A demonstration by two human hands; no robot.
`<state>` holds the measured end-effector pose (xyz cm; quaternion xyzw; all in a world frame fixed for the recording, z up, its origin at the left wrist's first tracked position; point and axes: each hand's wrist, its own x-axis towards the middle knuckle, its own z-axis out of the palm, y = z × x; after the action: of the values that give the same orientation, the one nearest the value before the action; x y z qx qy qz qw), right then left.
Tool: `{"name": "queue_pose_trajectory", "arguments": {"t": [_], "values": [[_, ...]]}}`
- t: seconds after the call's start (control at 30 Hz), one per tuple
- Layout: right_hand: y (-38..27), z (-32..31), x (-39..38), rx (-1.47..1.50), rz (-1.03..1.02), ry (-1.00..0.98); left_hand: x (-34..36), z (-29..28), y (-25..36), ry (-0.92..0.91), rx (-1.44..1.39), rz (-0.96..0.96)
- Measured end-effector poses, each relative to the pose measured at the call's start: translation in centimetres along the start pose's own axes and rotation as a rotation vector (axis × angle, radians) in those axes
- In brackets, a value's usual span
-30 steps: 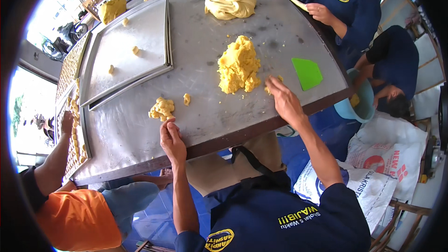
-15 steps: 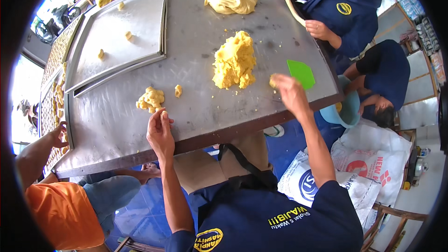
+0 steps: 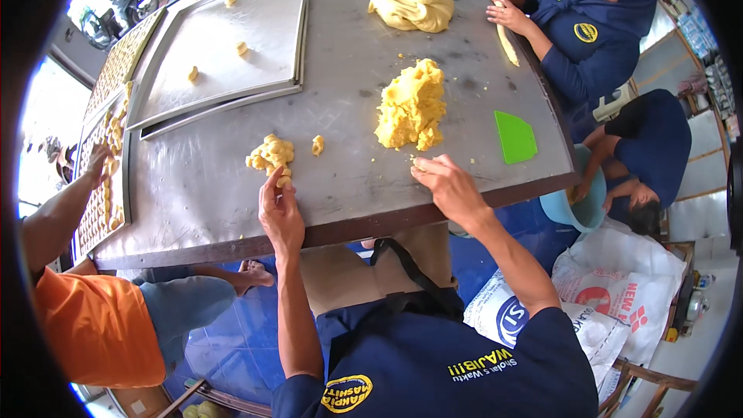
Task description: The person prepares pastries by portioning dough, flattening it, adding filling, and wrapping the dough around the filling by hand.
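Dough piece (image 3: 285, 181), one, pinched in left hand (image 3: 281, 220); right hand (image 3: 454, 189) curled, hold unclear.

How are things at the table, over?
Left hand at small yellow lumps. Right hand near crumbly yellow mound, grip unclear. Green scraper off right, not between the hands.

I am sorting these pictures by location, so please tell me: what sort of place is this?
Probably a bakery workshop: dough and a yellow mound sit on a metal table, and rows of small pieces fill a tray at the left.
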<state>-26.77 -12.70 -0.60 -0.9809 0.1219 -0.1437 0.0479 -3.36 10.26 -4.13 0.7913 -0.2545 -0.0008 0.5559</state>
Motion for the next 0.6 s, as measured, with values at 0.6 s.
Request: {"name": "queue_pose_trajectory", "arguments": {"t": [0.6], "values": [[-4.2, 1.1, 0.8, 0.081, -0.274, 0.035, -0.2, -0.1, 0.0, -0.016, -0.221, -0.125]]}}
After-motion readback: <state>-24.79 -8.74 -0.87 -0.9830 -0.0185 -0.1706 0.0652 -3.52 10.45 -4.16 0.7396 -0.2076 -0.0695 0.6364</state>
